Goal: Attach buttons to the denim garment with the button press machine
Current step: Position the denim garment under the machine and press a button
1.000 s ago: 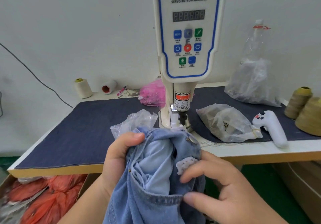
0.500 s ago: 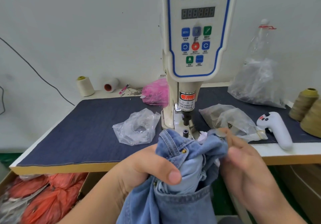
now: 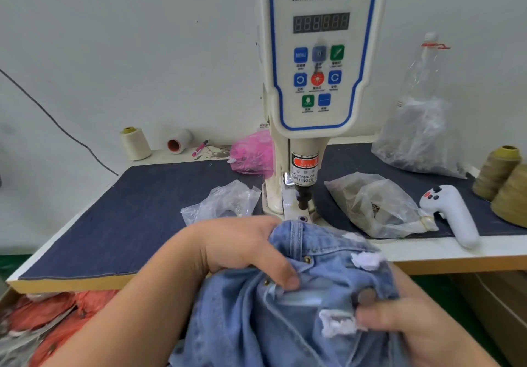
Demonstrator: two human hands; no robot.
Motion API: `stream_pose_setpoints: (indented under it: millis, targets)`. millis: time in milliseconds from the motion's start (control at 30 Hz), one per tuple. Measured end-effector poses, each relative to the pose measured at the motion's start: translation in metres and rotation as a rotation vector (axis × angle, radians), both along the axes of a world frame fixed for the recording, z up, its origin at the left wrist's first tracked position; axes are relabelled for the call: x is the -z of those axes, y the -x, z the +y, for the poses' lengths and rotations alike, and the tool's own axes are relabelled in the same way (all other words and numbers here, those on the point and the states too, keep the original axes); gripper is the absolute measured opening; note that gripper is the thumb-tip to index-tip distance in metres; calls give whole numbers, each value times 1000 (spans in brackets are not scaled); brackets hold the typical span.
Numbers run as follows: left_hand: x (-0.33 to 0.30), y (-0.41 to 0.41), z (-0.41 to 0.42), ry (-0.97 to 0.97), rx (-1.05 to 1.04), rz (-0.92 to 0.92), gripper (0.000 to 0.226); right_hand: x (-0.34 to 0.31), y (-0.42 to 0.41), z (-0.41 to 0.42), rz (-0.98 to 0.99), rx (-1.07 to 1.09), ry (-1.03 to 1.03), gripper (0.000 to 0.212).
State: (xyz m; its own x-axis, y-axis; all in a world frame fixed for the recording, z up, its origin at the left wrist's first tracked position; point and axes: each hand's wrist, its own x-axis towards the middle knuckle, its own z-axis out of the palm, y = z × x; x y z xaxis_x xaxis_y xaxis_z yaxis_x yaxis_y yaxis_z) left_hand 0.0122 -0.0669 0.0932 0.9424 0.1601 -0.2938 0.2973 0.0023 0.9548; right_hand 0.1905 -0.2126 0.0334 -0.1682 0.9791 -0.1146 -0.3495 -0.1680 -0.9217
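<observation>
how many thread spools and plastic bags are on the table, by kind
cream thread spools: 2
olive thread spools: 2
clear plastic bags: 3
pink plastic bag: 1
total: 8

The denim garment (image 3: 256, 324) is showing light blue with white frayed patches and brass rivets. The button press machine (image 3: 319, 53) is gleaming cream, its panel outlined in blue with blue, green and red keys. Far left, a cream thread cone (image 3: 135, 143) is sitting; right, olive cones (image 3: 496, 171); a pink bag (image 3: 252, 153) behind; the table mat (image 3: 142, 218) is looking navy.
</observation>
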Motion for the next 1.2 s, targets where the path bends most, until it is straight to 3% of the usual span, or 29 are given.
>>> stream_pose_setpoints:
  millis: [67, 133, 267, 400, 533, 700, 867, 1000, 1133, 1200]
  targets:
    - [5, -4, 14, -106, -53, 52, 40, 3, -5, 6, 185, 175, -57, 70]
    - [10, -7, 16, -208, -103, 119, 40, 4, -9, 12, 193, 258, -76, 70]
    - [40, -14, 14, -344, -187, 157, 33, 8, -26, 28, 156, 293, -36, 39]
    - [67, -14, 21, -177, -506, 76, 47, 20, -39, 52, -66, 384, 57, 36]
    - [67, -18, 32, -27, -659, 49, 44, 24, -47, 75, -169, 488, 108, 27]
    - [66, -26, 46, 57, -669, 10, 21, 23, -51, 95, -160, 572, 94, 25]
    - [68, -31, 53, 159, -703, -9, 32, 22, -52, 106, -77, 580, 80, 25]
    - [68, -33, 58, 238, -687, -12, 28, 23, -56, 115, -24, 569, 110, 24]
    - [65, -36, 66, 202, -710, 13, 66, 23, -57, 127, 3, 554, 192, 25]
    - [64, -39, 69, 162, -750, 10, 66, 21, -55, 132, 27, 524, 226, 29]
